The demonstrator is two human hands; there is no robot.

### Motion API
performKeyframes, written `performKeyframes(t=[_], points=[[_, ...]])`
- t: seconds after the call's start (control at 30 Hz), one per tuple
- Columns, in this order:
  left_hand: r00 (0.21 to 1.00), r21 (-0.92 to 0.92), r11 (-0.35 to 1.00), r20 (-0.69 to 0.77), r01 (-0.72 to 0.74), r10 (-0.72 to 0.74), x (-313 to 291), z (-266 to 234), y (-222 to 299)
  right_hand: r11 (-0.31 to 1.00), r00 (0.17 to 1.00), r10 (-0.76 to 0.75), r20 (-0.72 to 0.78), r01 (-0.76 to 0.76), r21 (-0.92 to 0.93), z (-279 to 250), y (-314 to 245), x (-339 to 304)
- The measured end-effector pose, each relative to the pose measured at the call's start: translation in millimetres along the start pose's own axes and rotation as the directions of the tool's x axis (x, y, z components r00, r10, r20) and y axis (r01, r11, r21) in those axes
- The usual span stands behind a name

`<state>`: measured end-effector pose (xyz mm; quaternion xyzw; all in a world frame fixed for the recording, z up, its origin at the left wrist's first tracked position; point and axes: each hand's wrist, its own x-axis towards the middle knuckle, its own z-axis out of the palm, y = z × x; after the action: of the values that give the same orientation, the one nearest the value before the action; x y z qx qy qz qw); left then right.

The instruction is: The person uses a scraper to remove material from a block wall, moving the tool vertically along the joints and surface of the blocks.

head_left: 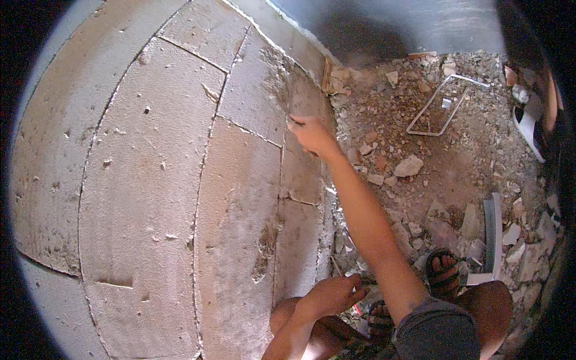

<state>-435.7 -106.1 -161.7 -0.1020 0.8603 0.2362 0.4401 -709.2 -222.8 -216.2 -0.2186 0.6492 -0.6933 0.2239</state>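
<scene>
My right hand (313, 137) reaches forward to the block wall (150, 198), its fingers closed round a thin dark tool (295, 122). The tool's tip is at the wall, close to a vertical joint between blocks; most of it is hidden in the fist. Near my knees, my left hand (331, 295) is held low beside the wall with its fingers curled. What it grips, if anything, I cannot make out. A thin stick-like thing (337, 266) shows just beyond it. The wall's large pale blocks have chips, pits and narrow dark joints.
Rubble (408, 166) and dust cover the floor on the right. On it lie a bent white frame (441, 130), a grey-white curved strip (494, 234) and a white curved piece (528, 133). A grey wall (408, 27) stands at the back. My sandalled foot (443, 271) rests among the debris.
</scene>
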Motion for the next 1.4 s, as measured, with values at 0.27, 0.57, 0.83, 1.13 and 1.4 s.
performKeyframes(t=[0.27, 0.57, 0.83, 1.13, 1.4], points=[[1.000, -0.020, 1.000, -0.024, -0.010, 0.010, 3, 5, -10, 0.989, 0.997, 0.005, 0.081, -0.017, 0.149, -12, -11, 2], [0.998, -0.087, 0.996, -0.052, -0.025, 0.020, 1, 2, -4, 0.985, 0.990, 0.026, 0.136, -0.049, 0.164, -16, 0, 10], [0.999, -0.017, 1.000, -0.043, -0.020, 0.019, 5, 5, -6, 0.980, 0.983, 0.072, 0.170, -0.101, 0.170, -22, -22, 1], [0.999, -0.047, 0.998, -0.001, 0.036, -0.036, 6, 3, -4, 0.977, 0.989, 0.089, 0.119, -0.110, 0.182, -18, -24, 22], [1.000, -0.027, 0.999, 0.018, -0.021, 0.021, 12, -2, 3, 0.997, 0.999, -0.044, 0.017, 0.043, 0.070, -15, -34, 52]])
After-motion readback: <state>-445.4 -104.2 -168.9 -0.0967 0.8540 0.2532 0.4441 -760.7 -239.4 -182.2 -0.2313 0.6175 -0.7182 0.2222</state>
